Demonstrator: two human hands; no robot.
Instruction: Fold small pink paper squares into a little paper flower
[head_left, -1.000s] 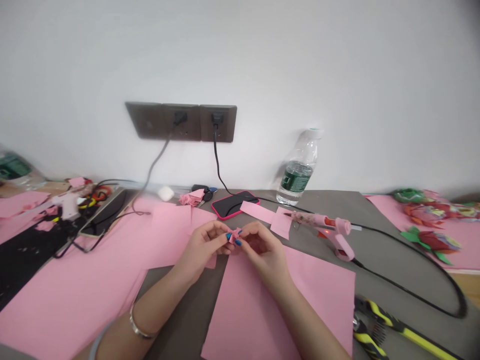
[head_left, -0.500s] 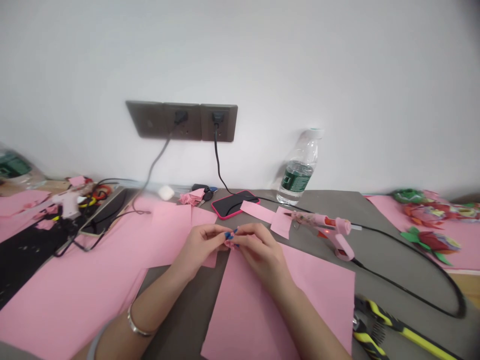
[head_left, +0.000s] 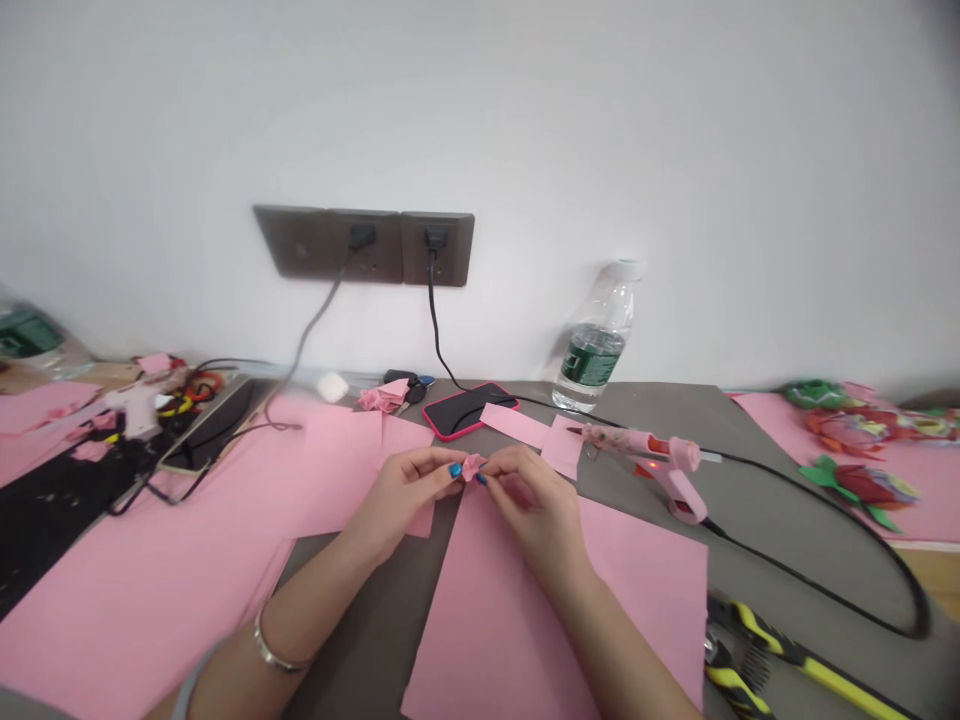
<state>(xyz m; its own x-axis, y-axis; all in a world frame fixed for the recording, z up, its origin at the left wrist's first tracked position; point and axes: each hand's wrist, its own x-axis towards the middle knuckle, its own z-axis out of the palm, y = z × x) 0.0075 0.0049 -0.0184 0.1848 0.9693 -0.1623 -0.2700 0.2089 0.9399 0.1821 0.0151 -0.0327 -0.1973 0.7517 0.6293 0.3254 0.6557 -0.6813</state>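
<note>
Between my two hands is a small crumpled pink paper flower (head_left: 471, 466). My left hand (head_left: 405, 492) pinches its left side between thumb and fingers. On the other side, my right hand (head_left: 534, 502) grips its edge with thumb and forefinger. Both hands are just above the far end of a large pink paper sheet (head_left: 510, 610). Beyond them lie a phone in a pink case (head_left: 465, 412) and small cut pink paper pieces (head_left: 561, 446). A pink glue gun (head_left: 667, 465) rests to the right, its small light glowing orange.
A water bottle (head_left: 595, 345) stands by the wall. Yellow-black pliers (head_left: 787, 650) lie at the lower right, paper flowers (head_left: 862, 485) at the far right. More pink sheets (head_left: 187, 570) and a second phone (head_left: 214, 430) are at left. Black cords run to the wall sockets (head_left: 439, 248).
My fingers have spread slightly apart, the right hand shifting a little to the right. More of the pink paper flower shows between them now.
</note>
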